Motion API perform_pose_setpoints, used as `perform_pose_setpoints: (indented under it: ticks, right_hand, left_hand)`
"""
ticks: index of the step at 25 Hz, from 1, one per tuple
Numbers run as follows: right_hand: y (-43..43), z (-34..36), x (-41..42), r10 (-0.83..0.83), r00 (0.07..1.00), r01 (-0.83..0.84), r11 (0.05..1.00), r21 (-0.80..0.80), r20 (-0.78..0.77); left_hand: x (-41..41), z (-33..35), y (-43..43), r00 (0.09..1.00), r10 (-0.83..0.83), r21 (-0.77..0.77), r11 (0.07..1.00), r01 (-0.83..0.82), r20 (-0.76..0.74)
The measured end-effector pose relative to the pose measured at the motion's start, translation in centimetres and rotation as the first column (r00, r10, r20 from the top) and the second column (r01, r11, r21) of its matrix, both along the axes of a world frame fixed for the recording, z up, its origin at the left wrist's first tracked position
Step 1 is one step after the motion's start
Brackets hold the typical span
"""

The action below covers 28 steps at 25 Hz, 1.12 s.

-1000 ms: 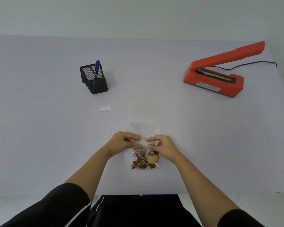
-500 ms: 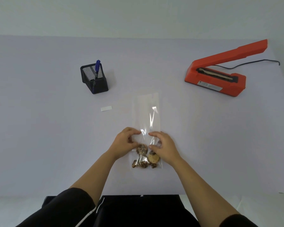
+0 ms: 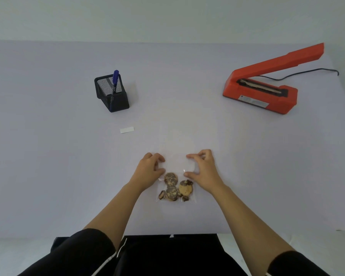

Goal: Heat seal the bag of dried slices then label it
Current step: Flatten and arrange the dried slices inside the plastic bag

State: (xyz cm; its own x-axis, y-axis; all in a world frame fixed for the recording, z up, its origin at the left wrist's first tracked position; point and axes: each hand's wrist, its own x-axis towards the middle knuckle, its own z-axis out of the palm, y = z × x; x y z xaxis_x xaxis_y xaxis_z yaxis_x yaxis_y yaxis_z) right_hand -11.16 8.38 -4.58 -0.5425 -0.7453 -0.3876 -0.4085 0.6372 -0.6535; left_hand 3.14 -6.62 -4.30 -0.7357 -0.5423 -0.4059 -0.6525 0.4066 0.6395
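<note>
Bag (image 3: 177,166) top, folded over 1 s ago & springing up half a sec back, now lies flat on the counter (image 3: 48,156), stretching away past the fingertips; dried slices (image 3: 174,186) sit just wrist-side of them. L hand (image 3: 149,170) & R hand (image 3: 203,169): thumb & index spread wide, tips on the film's sides, no pinch seen. Mouth prob. ready for the sealer (image 3: 261,92), well fwd-right of R fingers. Label (image 3: 127,130) & pen holder (image 3: 114,96) fwd-left. Pale lilac counter, plain white wall (image 3: 167,16)

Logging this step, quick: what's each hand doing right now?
Left hand: fingertips on the bag, grip cannot be told.
Right hand: fingertips on the bag, grip cannot be told.
</note>
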Motion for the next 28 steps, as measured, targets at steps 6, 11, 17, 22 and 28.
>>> perform_pose_setpoints:
  ticks: [6, 11, 17, 22, 28]
  right_hand:
    - [-1.5, 1.1, 0.9, 0.214, 0.975, -0.211, 0.976, 0.05, -0.067]
    - [-1.8, 1.0, 1.0, 0.178, 0.98, -0.175, 0.984, 0.04, -0.084]
    - [-2.4, 1.1, 0.6, 0.174, 0.979, -0.166, 0.983, 0.08, -0.108]
    - [-2.3, 0.8, 0.9, 0.134, 0.986, -0.132, 0.991, 0.034, -0.101]
    - [-1.9, 0.7, 0.6, 0.152, 0.985, -0.152, 0.988, -0.002, -0.084]
  left_hand:
    - [-0.9, 0.1, 0.4, 0.955, -0.296, -0.224, 0.932, 0.284, -0.022]
    - [-1.0, 0.2, 0.6, 0.972, -0.232, -0.167, 0.957, 0.237, 0.048]
    - [-1.8, 0.3, 0.3, 0.975, -0.19, -0.136, 0.969, 0.204, 0.113]
    - [-2.2, 0.6, 0.8, 0.968, -0.238, -0.145, 0.958, 0.247, 0.079]
    - [-1.2, 0.0, 0.0, 0.934, -0.357, -0.196, 0.915, 0.352, 0.01]
